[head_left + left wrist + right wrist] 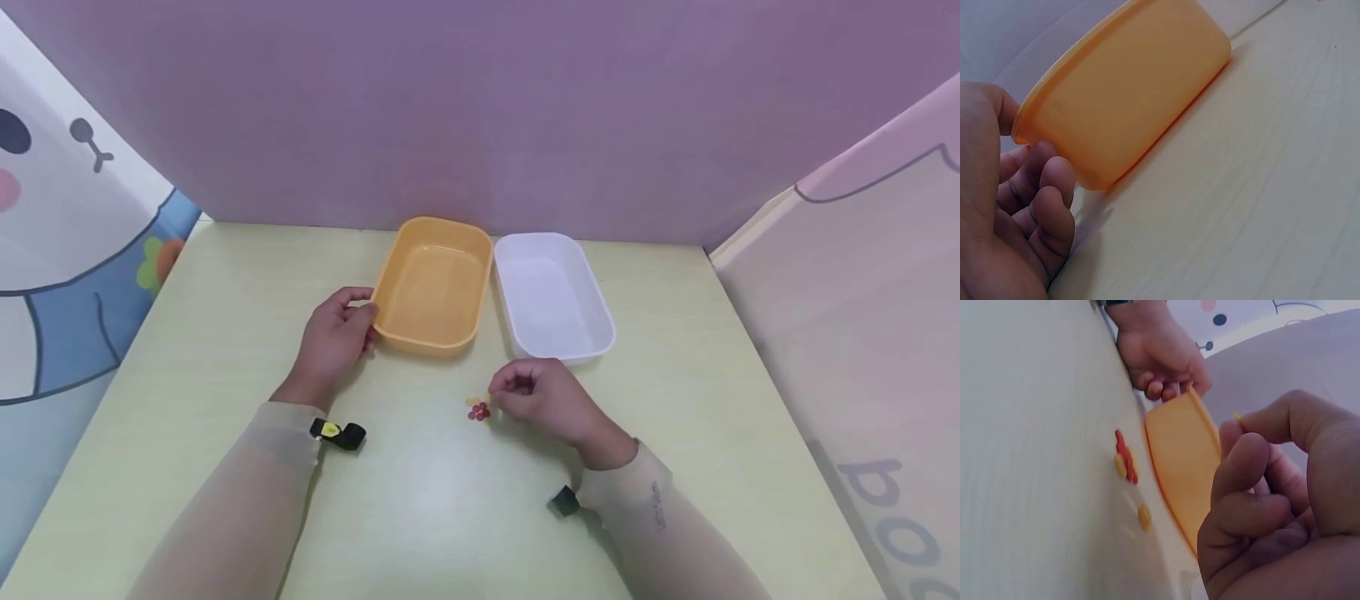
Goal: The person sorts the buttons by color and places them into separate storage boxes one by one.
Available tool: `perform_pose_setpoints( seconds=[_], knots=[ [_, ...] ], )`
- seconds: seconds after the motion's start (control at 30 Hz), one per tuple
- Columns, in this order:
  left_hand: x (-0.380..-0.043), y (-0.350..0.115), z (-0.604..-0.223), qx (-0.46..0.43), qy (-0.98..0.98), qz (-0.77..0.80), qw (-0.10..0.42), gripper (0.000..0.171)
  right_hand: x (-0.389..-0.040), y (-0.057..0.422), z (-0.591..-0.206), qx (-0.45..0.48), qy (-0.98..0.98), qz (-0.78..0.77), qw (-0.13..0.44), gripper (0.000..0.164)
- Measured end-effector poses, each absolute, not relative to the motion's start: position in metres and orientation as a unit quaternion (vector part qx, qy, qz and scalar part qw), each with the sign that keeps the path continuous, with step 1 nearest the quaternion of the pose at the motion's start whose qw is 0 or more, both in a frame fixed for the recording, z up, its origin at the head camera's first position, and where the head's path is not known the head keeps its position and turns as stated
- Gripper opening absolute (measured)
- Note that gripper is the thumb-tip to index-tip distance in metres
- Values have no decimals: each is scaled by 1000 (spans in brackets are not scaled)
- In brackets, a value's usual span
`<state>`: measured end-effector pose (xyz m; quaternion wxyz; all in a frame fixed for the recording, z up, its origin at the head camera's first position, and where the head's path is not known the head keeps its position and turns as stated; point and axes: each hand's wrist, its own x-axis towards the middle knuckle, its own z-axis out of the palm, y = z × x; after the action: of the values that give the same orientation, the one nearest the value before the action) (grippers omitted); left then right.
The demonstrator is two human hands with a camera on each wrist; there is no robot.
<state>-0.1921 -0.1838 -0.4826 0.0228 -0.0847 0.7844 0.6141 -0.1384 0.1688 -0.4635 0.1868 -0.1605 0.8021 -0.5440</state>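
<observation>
An orange tray (432, 293) stands toward the back of the table, and my left hand (333, 337) grips its near left corner. In the left wrist view, the fingers of the left hand (1029, 206) are bent at the tray's rim (1018, 128). My right hand (551, 400) is over the table in front of a white tray (555, 296). Between its thumb and forefinger it pinches a small yellow piece (1237, 417), mostly covered by the fingertips. Just left of this hand lies a little cluster of red pieces (478, 412) with a few yellow pieces (1144, 517).
Both trays stand side by side near the purple back panel (480, 117). Printed side panels (862, 292) flank the pale tabletop (420, 517). Black straps (341, 435) show at the sleeves.
</observation>
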Motion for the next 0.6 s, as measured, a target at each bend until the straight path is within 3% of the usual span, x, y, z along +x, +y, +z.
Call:
perform_pose_setpoints(
  seconds=[0.3,0.6],
  knots=[
    [-191,-185,-482,-94,795,599,32,37,-141,155,-442,-174,779,-578,172,9],
    [-192,-186,-483,-93,794,600,29,37,-171,131,-411,-161,771,-602,136,7]
  ],
)
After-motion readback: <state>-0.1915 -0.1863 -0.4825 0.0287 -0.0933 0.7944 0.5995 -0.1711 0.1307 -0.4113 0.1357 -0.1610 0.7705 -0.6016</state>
